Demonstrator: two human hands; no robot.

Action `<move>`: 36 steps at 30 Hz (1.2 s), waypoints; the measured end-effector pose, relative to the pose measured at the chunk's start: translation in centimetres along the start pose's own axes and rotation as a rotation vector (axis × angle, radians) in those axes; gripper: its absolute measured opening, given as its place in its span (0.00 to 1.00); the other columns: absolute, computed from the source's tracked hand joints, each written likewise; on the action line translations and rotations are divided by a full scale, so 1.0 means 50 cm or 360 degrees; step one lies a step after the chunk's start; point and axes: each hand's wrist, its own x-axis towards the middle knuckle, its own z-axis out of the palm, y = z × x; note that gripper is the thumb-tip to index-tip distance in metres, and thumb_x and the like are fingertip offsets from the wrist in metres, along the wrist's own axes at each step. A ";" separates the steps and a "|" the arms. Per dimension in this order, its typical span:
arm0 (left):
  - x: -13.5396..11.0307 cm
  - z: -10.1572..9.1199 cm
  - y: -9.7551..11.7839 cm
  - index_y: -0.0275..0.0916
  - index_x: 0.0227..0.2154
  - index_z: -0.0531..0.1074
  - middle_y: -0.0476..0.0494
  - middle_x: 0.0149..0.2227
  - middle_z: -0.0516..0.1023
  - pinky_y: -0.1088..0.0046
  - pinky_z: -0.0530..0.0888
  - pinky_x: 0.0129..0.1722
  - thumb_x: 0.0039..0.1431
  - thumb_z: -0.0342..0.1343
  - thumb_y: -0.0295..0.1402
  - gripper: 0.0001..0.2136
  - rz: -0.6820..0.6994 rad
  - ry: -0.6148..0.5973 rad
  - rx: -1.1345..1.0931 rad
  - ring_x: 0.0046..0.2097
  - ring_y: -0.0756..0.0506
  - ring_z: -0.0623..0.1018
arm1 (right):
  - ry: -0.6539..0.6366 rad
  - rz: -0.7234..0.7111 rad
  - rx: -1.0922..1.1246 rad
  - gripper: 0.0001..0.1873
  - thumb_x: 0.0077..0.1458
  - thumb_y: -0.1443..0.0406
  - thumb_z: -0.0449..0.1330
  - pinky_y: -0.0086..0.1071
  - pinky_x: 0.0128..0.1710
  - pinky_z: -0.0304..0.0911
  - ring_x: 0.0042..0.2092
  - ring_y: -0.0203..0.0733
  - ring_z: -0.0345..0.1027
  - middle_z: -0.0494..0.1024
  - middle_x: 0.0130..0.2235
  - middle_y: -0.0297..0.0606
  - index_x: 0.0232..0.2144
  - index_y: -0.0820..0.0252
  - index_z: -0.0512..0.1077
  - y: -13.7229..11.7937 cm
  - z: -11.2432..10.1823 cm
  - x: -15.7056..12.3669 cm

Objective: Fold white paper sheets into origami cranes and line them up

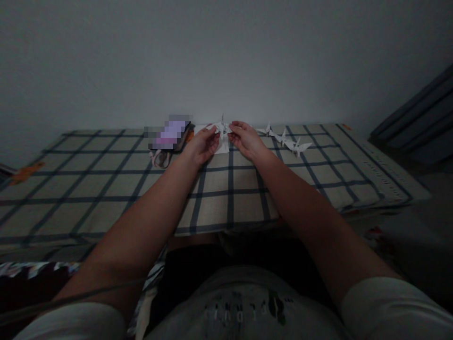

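Between my two hands is a white folded paper crane (222,126), its thin tip pointing up. My left hand (204,145) pinches one side of it, and my right hand (246,139) pinches the opposite side. Below and behind the crane lies white paper (222,148), partly covered by my fingers. To the right of my right hand, several finished white paper cranes (297,146) stand in a slanting row on the cloth. The finer folds of the held crane are too dim to make out.
A checked cloth (230,208) covers the table, which meets a plain wall (226,61) at the back. Left of my left hand lies a phone (170,135) with a lit screen, and a strap loop (161,159) beside it. A dark slatted object (417,113) stands at right.
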 end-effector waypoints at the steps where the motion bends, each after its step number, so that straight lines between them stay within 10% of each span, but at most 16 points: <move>1: 0.001 0.000 0.000 0.40 0.35 0.73 0.45 0.35 0.81 0.72 0.80 0.39 0.58 0.64 0.34 0.06 0.0003 -0.0002 -0.0008 0.40 0.47 0.82 | 0.0005 0.0001 0.0005 0.12 0.55 0.60 0.65 0.33 0.46 0.72 0.39 0.35 0.73 0.75 0.35 0.34 0.37 0.56 0.68 0.001 -0.001 0.002; 21: 0.027 -0.020 -0.011 0.43 0.41 0.71 0.50 0.36 0.80 0.77 0.78 0.44 0.51 0.67 0.28 0.16 0.0022 0.0236 0.0029 0.41 0.51 0.81 | 0.0046 0.0001 -0.0031 0.14 0.55 0.60 0.65 0.35 0.44 0.73 0.35 0.33 0.73 0.78 0.37 0.35 0.43 0.56 0.71 -0.003 0.000 -0.007; 36: 0.024 -0.019 -0.001 0.40 0.32 0.74 0.45 0.36 0.81 0.75 0.80 0.44 0.60 0.62 0.30 0.03 -0.0015 0.0149 -0.0163 0.43 0.49 0.81 | -0.0020 0.0048 0.0042 0.12 0.57 0.60 0.63 0.36 0.44 0.74 0.39 0.37 0.75 0.78 0.38 0.36 0.43 0.55 0.70 -0.003 -0.001 0.004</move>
